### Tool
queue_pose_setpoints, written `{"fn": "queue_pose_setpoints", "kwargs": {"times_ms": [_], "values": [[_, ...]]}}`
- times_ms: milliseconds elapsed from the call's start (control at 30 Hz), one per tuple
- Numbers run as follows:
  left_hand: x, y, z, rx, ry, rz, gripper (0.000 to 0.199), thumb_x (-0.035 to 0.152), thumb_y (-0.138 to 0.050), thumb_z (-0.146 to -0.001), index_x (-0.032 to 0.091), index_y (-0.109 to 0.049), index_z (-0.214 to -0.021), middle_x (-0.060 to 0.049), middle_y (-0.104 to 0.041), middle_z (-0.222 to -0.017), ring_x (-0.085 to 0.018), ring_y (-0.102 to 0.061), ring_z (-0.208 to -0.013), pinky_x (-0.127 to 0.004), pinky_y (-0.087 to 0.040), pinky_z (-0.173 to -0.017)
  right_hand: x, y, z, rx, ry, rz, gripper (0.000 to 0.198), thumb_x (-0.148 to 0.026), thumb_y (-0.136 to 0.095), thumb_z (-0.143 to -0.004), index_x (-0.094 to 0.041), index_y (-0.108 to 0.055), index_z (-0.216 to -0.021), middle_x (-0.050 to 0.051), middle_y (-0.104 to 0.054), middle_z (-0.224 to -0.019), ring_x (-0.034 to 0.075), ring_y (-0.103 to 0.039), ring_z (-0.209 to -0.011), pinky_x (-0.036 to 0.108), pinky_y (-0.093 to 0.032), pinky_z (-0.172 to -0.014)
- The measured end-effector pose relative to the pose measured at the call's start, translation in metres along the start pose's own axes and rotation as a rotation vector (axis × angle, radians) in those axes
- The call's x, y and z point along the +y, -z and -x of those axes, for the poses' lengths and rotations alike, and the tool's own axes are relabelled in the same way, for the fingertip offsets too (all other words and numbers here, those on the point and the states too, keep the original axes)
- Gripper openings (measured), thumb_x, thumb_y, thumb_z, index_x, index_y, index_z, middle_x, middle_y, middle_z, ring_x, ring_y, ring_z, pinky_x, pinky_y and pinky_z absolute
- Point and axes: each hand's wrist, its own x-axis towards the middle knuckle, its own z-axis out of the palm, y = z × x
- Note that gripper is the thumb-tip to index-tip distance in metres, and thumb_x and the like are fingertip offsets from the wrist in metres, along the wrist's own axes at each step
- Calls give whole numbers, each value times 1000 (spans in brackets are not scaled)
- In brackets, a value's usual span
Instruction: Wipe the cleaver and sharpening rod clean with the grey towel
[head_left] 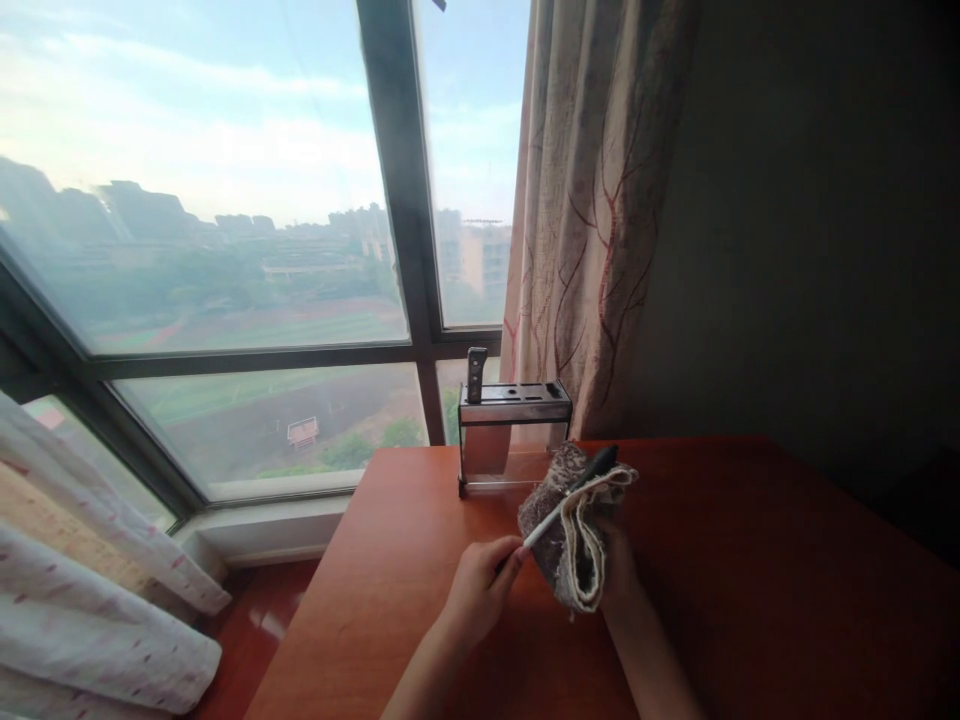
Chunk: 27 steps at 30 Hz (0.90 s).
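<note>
Knife (568, 495) held above the table (750, 580): our left hand (480, 585) fingers grasp one end, blade lying across folded cloth (574, 540) gripped by our right hand (619, 575). Knife rack (514, 420) stands just behind.

No readable text, labels or numbers anywhere. Knife block (514, 402) shows no brand. Cloth (574, 535) bears only a pattern.

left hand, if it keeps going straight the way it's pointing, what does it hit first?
The left hand points up and right, holding a knife. First in that line is the cloth bunched in the right hand, which the knife already touches. Depth is hard to judge from one view.
</note>
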Motion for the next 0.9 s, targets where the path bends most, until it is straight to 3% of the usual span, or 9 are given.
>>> {"fn": "queue_pose_setpoints", "kwargs": {"times_ms": [67,133,333,533,767,900], "values": [[0,-1,1,-2,3,35,43,48,-45,-91,14,-66,-75,4,-34,-56,-10,-31,-52,-23,-25,-50,-1,0,0,-99,-212,-91,36,-50,-57,-72,-19,-75,-70,11,-75,-74,33,-71,-75,53,-53,-78],[-2,-5,1,5,23,129,42,50,-45,-90,15,-63,-76,5,-35,-53,-9,-31,-48,-23,-25,-47,-4,-3,1,-131,-286,-109,39,-54,-56,-73,-20,-74,-73,11,-76,-78,33,-71,-80,52,-53,-79],[-9,-19,0,2,134,435,39,57,-50,-86,20,-45,-72,9,-38,-46,-6,-31,-39,-19,-24,-42,-7,-14,3,54,-12,-123,37,-50,-73,-66,-24,-71,-92,4,-76,-92,28,-70,-91,44,-56,-81],[-5,-18,1,-96,241,485,43,59,-50,-84,17,-53,-75,6,-46,-50,-5,-33,-35,-19,-20,-36,-9,-22,7,145,118,-23,54,-41,-82,-59,-24,-66,-108,5,-74,-102,28,-68,-97,43,-56,-84],[-8,-17,2,-41,122,423,39,50,-59,-83,12,-61,-78,3,-45,-57,-8,-35,-51,-21,-25,-47,-19,-24,7,196,165,228,40,-38,-83,-59,-17,-72,-90,9,-76,-91,32,-70,-88,51,-55,-83],[-5,-16,3,-73,218,554,40,52,-61,-82,12,-61,-80,6,-40,-54,-6,-28,-46,-20,-20,-43,-22,-21,7,201,193,296,38,-38,-83,-58,-16,-73,-88,11,-76,-92,34,-70,-91,51,-55,-84]]}}
